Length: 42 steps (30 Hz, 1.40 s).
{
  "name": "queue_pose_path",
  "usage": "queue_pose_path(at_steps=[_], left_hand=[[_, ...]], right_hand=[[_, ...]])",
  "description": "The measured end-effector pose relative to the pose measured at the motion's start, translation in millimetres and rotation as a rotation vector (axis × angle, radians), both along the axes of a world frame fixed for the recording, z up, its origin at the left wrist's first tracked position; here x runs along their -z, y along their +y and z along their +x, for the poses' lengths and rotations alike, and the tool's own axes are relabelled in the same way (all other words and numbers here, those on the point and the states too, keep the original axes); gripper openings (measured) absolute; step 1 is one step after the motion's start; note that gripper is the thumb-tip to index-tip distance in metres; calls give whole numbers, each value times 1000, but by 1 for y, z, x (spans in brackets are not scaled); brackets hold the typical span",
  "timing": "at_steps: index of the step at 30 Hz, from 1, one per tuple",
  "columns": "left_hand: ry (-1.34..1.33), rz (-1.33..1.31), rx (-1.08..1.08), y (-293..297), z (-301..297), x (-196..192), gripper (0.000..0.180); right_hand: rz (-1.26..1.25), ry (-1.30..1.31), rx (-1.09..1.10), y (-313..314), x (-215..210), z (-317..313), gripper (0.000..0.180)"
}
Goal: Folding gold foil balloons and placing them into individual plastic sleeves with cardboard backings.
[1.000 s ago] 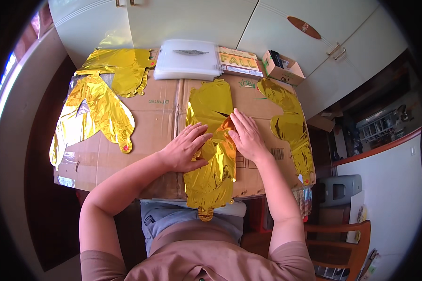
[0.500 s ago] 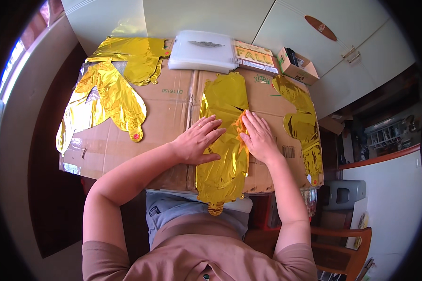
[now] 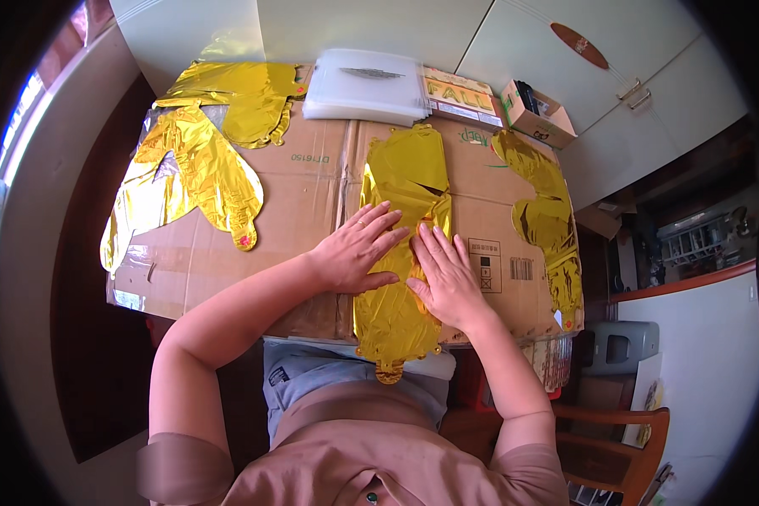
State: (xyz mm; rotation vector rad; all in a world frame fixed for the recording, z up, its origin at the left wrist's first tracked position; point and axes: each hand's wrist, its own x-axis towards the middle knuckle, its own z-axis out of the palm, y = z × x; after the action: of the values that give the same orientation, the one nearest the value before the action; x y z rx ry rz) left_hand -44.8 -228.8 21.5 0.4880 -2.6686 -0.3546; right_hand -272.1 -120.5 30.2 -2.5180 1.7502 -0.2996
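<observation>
A flat gold foil balloon [image 3: 406, 164] lies lengthwise over the middle of the cardboard, its rounded near tab hanging past the front edge. My left hand [image 3: 359, 251] rests on its left side, fingers stretched and slightly spread. My right hand [image 3: 449, 277] lies flat on its right side, fingers extended toward the balloon's centre. A sliver of orange material [image 3: 426, 222] shows by the right fingertips; the rest of it is hidden under that hand. Creases and a dark fold run across the foil above the hands.
More flat gold foil balloons lie around: a pointed one [image 3: 190, 169] at left, another [image 3: 257, 93] behind it, a curvy one [image 3: 538, 207] at right. Along the back of the cardboard [image 3: 299, 190] are clear plastic sleeves [image 3: 363, 93], a printed box [image 3: 462, 99] and a small open carton [image 3: 541, 118].
My right hand has slid left and toward me, from the balloon's right edge onto its middle. The orange material, plainly visible before, is now mostly covered. My left hand stays nearly still.
</observation>
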Motion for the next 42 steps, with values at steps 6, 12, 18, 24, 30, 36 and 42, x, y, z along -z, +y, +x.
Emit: queue_pose_path(at_steps=[6,12,18,24,30,36,42], left_hand=[[-60,-119,10,3,2,-7,78],[-85,-60,56,5,6,-4,75],[-29,82,93,1,10,-6,74],[-35,60,96,2,10,-6,75],[-39,-40,84,5,9,-7,75],[-98,0,117,10,6,-7,77],[-91,-55,118,10,9,2,74]], right_hand=[[3,18,-21,1,2,-5,72],[45,15,-20,1,-2,-2,73],[14,-8,-50,1,-6,-2,69],[7,30,-52,-2,-7,1,69],[15,35,-58,-1,-7,0,70],[21,-9,-77,-2,-6,-6,71],[53,-93,-18,-15,-7,-19,66]])
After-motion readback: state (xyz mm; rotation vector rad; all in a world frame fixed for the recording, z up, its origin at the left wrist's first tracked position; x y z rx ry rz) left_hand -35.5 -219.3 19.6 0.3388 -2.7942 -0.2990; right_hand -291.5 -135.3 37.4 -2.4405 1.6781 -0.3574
